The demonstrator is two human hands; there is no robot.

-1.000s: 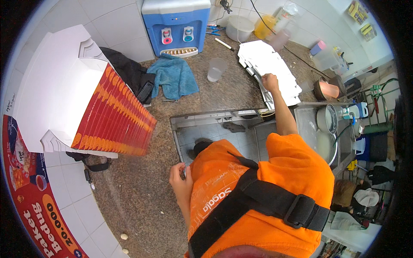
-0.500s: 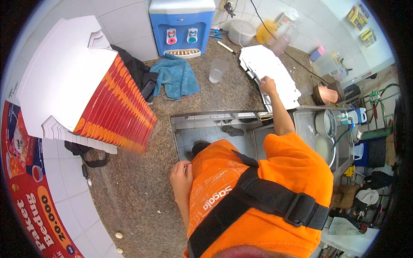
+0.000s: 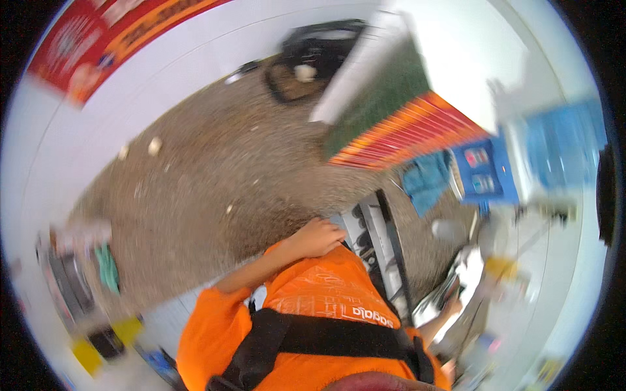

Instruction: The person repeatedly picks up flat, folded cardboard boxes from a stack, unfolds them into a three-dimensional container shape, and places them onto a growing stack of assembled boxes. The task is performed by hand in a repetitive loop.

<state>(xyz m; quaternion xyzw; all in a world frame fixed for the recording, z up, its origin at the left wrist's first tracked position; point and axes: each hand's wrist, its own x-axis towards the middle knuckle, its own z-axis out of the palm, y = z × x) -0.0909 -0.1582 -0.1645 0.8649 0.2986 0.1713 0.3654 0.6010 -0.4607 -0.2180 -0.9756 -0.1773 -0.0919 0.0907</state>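
My left hand (image 3: 317,236) lies against the front of my orange shirt, by the edge of the stone counter. Its fingers are loosely bent and hold nothing that I can see. My right hand (image 3: 451,306) is at the side of a stack of white cardboard sheets (image 3: 471,264), its fingers closed on the edge; motion blur hides the details, and a dark patch by the fingertips is unclear. A tall stack of nested cardboard boxes (image 3: 417,127), white inside with red, orange and green printed sides, stands on the far part of the counter.
Beyond the boxes are a blue water dispenser (image 3: 484,171) and a teal cloth (image 3: 425,182). A plastic cup (image 3: 450,229) stands near the white sheets. A black bag (image 3: 319,49) lies by the wall. A grey appliance (image 3: 68,283) and a green cloth (image 3: 106,268) are at left.
The view has swung left, so the boxes and dispenser now appear farther right and more counter shows at left. My right hand stays at the white sheets; my left remains by the counter edge.
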